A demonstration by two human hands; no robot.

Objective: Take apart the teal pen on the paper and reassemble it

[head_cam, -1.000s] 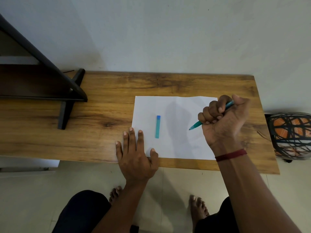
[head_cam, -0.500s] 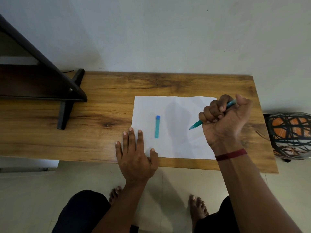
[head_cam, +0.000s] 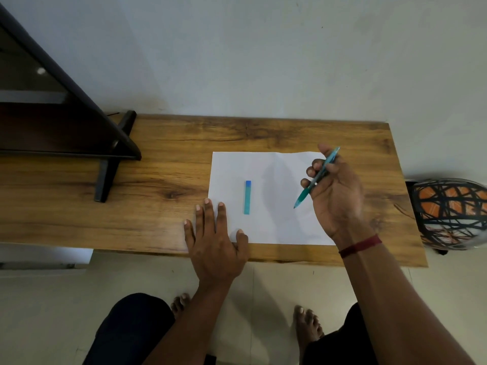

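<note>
Now the right hand (head_cam: pixel 337 191) is raised over the right side of a white sheet of paper (head_cam: pixel 276 227), palm turned towards the camera. Its fingers (head_cam: pixel 313 164) curl loosely round a slim teal plastic pen (head_cam: pixel 303 196), which slants across them. The tip points down and left above the sheet, and the clear back end pokes out past the thumb side. Whether the tip touches the paper I cannot tell.

On the sheet, left of the pen and well apart from it, lies a small teal rectangular piece with a blue far end (head_cam: pixel 247 197), lengthwise away from the person.

The left hand (head_cam: pixel 213 241) lies flat, its fingers (head_cam: pixel 208 217) straight and spread. It rests on the near edge of the wooden counter (head_cam: pixel 158 206), with its thumb and forefinger on the paper's near-left corner.

A dark red thread band (head_cam: pixel 359 245) circles the right wrist. A black angled stand (head_cam: pixel 110 175) sits on the counter's left end. A round orange thing criss-crossed with black lines (head_cam: pixel 450 214) sits just past the right end.
</note>
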